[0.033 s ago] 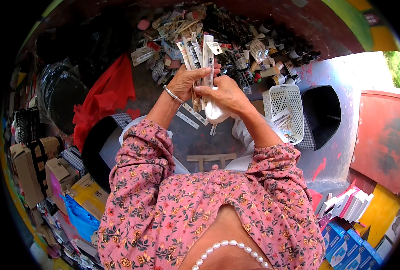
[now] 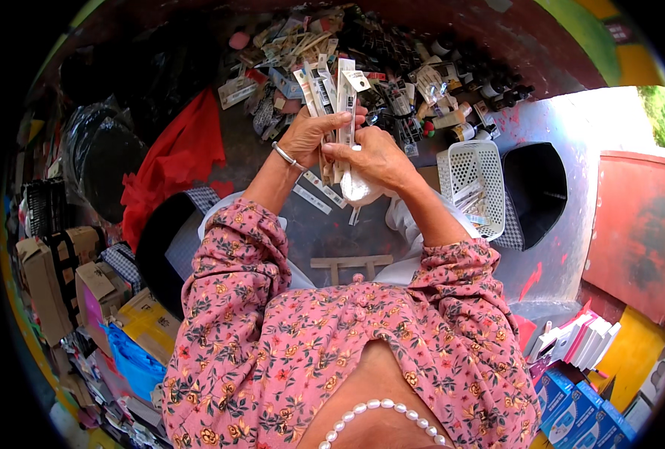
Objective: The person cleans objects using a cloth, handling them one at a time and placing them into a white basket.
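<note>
Almost nothing new since the picture just before: same grip, same tilt, same things all around. So nothing put down and nothing picked up, as far as can be seen; most likely busy with the same bunch as before.

Up between both hands, near the big mixed pile of small packs (image 2: pixel 295 56) and above the dark grey floor (image 2: pixel 347 232): a bunch of long, thin, flat white packets (image 2: pixel 346 97). Gripped in the left hand (image 2: pixel 310 137), with the thumb in front and fingertips peeking out on the far side. Gripped lower down in the right hand (image 2: pixel 377 159) too, with the thumb laid across and the fingers curled in. Cannot see every fingertip. Just under the right hand, one puffy white lump (image 2: pixel 358 188); cannot tell if held or only touching.

Now for counting. In the bunch, at least three packets, but too squeezed together to be sure. On the floor, two thin white strips (image 2: pixel 312 199), and the end of maybe one more below the lump. To the right, one white plastic basket with holes (image 2: pixel 452 166), with more packets inside, too jumbled to count. Black tubs with checked cloth (image 2: pixel 540 191): two, one on each side. Bright red crumpled cloth (image 2: pixel 171 165): one big heap, to the left. Shiny silver bangle (image 2: pixel 287 156): one, on the left wrist.
</note>
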Demonstrator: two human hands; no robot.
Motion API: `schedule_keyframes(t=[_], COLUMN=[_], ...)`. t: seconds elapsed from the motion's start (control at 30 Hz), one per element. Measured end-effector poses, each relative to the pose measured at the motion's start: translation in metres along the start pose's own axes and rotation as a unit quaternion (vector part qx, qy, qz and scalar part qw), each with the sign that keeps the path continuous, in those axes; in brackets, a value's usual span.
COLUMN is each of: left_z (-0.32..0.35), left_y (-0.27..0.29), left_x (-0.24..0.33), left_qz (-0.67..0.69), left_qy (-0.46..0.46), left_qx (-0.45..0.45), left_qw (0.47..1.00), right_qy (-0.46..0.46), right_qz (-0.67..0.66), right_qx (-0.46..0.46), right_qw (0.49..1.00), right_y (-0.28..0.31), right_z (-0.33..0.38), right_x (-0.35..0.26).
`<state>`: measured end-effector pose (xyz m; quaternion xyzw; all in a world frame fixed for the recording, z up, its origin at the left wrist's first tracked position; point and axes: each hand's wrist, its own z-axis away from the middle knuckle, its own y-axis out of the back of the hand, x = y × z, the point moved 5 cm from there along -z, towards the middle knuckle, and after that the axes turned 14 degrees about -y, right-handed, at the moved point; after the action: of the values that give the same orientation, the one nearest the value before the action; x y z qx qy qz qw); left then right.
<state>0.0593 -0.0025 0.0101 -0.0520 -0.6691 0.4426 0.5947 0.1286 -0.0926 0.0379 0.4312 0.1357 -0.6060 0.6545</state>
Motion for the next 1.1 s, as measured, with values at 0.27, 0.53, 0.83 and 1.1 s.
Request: schedule_keyframes(t=[0.27, 0.53, 0.83, 1.1], left_z=[0.008, 0.025, 0.030, 0.027], left_y=[0.011, -0.017, -0.014, -0.005], left_x=[-0.006, -0.006, -0.007, -0.010], left_qz=[0.057, -0.049, -0.060, 0.001], left_qy=[0.101, 0.122, 0.132, 0.129], left_qx=[-0.003, -0.113, -0.146, -0.117], left_qw=[0.993, 0.985, 0.979, 0.985], right_qy=[0.119, 0.097, 0.110, -0.018], right_qz=[-0.057, -0.242, -0.228, -0.446], right_qx=[0.160, 0.116, 0.210, 0.111], right_qw=[0.978, 0.958, 0.944, 0.888], right_y=[0.072, 0.068, 0.080, 0.110], right_z=[0.004, -0.010, 0.009, -0.009], right_x=[0.009, 0.011, 0.012, 0.043])
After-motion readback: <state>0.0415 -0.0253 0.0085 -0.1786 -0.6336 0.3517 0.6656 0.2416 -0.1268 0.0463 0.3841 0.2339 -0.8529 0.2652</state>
